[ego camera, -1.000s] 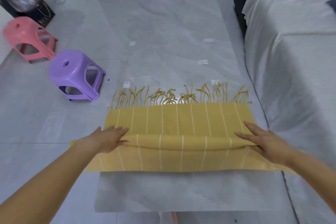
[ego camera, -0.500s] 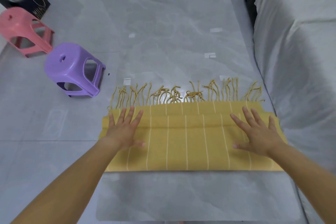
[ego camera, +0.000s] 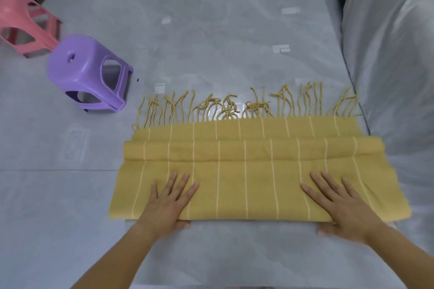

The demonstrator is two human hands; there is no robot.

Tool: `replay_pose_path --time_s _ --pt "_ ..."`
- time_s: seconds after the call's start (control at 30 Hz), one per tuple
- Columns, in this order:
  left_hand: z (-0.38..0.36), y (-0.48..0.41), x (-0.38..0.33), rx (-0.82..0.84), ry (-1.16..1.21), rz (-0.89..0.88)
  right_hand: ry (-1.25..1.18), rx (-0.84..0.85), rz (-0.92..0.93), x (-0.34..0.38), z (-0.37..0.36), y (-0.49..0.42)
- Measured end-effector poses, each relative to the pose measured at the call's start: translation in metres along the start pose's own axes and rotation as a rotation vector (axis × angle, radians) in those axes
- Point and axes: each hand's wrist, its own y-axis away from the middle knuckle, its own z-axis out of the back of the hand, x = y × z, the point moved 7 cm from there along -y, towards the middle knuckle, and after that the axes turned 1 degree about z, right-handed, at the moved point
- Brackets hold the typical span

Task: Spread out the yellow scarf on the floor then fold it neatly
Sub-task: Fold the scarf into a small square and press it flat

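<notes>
The yellow scarf (ego camera: 246, 185) with thin white stripes lies folded in layers on the grey floor, its tangled fringe (ego camera: 234, 108) pointing away from me. A fold ridge runs across it a little past the middle. My left hand (ego camera: 169, 204) lies flat on the near left part, fingers straight and spread. Flat on the near right part is my right hand (ego camera: 340, 206). Both thumbs sit at the scarf's near edge, on the floor side.
A purple plastic stool (ego camera: 87, 73) stands left of the scarf, a pink stool (ego camera: 23, 28) behind it. A bed draped in grey sheet (ego camera: 394, 77) runs along the right, close to the scarf's right end. Bare floor (ego camera: 223, 30) stretches beyond the fringe.
Both hands brought a fold of scarf forward, laid it down, then slid back toward me over the cloth to its near edge. The scarf now lies flatter, with a ridge across it.
</notes>
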Motion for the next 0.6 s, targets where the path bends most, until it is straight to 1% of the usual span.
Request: replay_pose_path --time_s 0.1,0.17,0.2,0.27,0.33,0.43,0.6 --pt "-0.001 -0.008 0.003 -0.004 -0.036 0.000 -0.006 0.011 -0.011 -0.014 -0.007 -0.008" --pt "0.003 -0.012 0.001 -0.072 -0.015 -0.044 -0.015 -0.002 -0.013 -0.017 -0.007 -0.010" --pt "0.001 -0.011 0.002 -0.050 -0.037 -0.056 0.002 0.001 -0.007 -0.014 -0.002 -0.008" --pt "0.004 -0.007 0.001 0.003 -0.006 -0.062 0.015 -0.007 0.001 -0.011 0.006 -0.005" --pt "0.008 -0.002 -0.001 0.024 0.004 -0.071 0.065 -0.027 0.046 -0.009 0.002 -0.005" --pt "0.005 0.009 -0.005 0.054 -0.030 -0.076 0.060 -0.037 0.103 -0.003 -0.002 0.007" --pt "-0.008 0.029 -0.015 0.122 0.021 -0.109 0.008 0.040 0.137 0.010 -0.012 0.028"
